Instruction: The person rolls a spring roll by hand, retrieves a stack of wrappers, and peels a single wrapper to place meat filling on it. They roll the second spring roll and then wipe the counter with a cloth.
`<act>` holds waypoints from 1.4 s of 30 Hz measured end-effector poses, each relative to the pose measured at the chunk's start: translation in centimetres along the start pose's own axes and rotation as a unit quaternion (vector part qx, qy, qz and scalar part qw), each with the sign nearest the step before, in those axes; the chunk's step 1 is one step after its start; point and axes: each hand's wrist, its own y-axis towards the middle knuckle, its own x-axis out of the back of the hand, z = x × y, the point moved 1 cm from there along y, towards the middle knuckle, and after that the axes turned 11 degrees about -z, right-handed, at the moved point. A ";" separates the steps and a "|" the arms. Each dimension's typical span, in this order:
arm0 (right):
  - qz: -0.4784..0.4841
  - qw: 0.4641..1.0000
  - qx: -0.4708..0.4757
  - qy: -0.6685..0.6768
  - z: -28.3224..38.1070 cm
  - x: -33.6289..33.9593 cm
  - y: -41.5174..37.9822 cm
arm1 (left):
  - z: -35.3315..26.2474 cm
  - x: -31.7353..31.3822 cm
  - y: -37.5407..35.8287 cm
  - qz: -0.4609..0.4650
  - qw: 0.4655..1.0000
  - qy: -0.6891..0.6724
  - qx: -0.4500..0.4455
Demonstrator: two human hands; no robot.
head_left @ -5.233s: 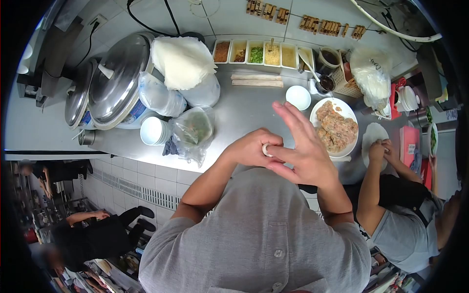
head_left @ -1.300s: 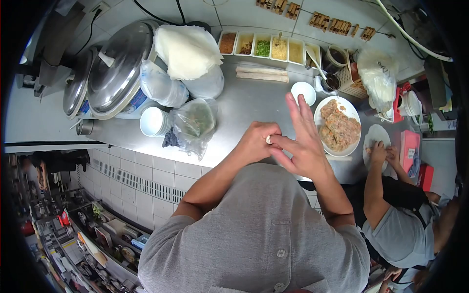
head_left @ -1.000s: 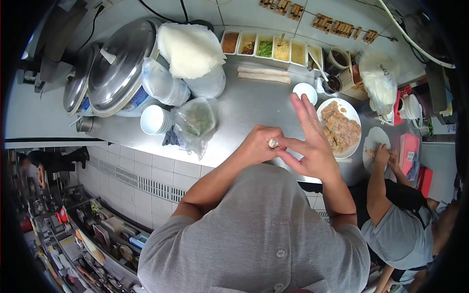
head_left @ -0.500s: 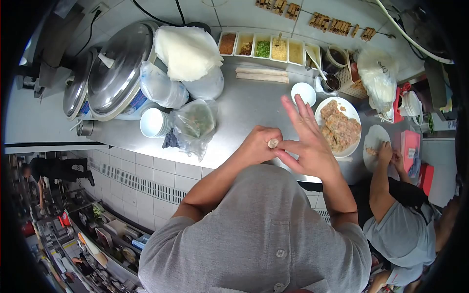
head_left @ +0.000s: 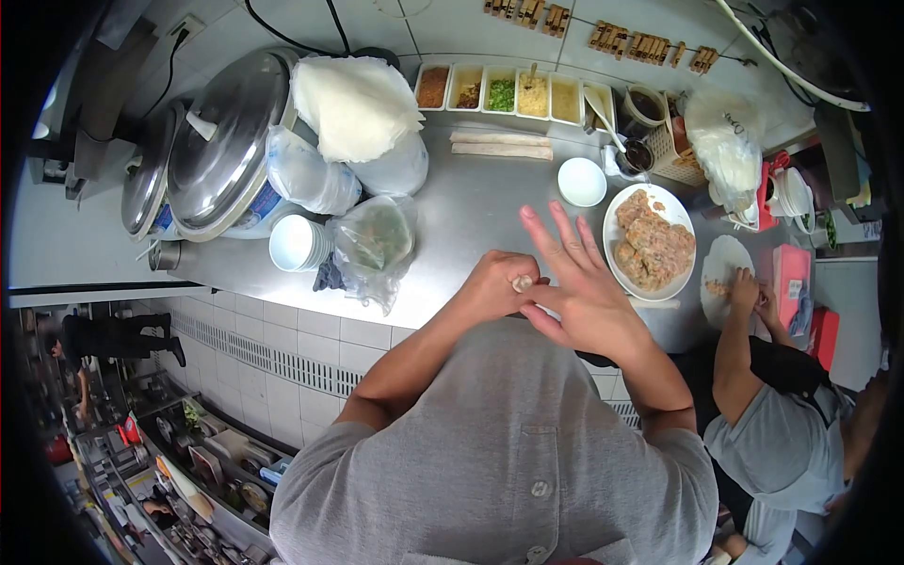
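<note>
My left hand [head_left: 494,290] is closed in a loose fist around a small dumpling [head_left: 522,282], whose pale, puckered top shows at the thumb side. The rest of it is hidden in the fingers. My right hand [head_left: 586,299] is spread beside it, with several fingers stretched up and apart. Its index finger reaches the dumpling's top, and the thumb points toward the left fist. Just beyond the right hand lies a white oval plate [head_left: 692,209] heaped with minced meat filling [head_left: 650,240]. A small white bowl [head_left: 582,182] stands behind the fingers.
On the steel counter [head_left: 452,212], two pale dough rods [head_left: 501,145] lie before a row of condiment tubs [head_left: 502,92]. Stacked cups [head_left: 297,243], a plastic bag [head_left: 374,247] and lidded pots [head_left: 231,141] are to the left. At right, a co-worker's hands [head_left: 749,294] work over another plate [head_left: 725,266].
My right hand has tilted left, its raised fingers moving away from the bowl and spreading wider. My left hand stays closed on the dumpling, almost in place. The view has shifted slightly.
</note>
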 end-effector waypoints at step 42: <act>0.089 0.958 -0.216 0.164 -16.4 -13.2 4.1 | 17.0 5.9 3.8 -0.192 0.874 -0.169 0.414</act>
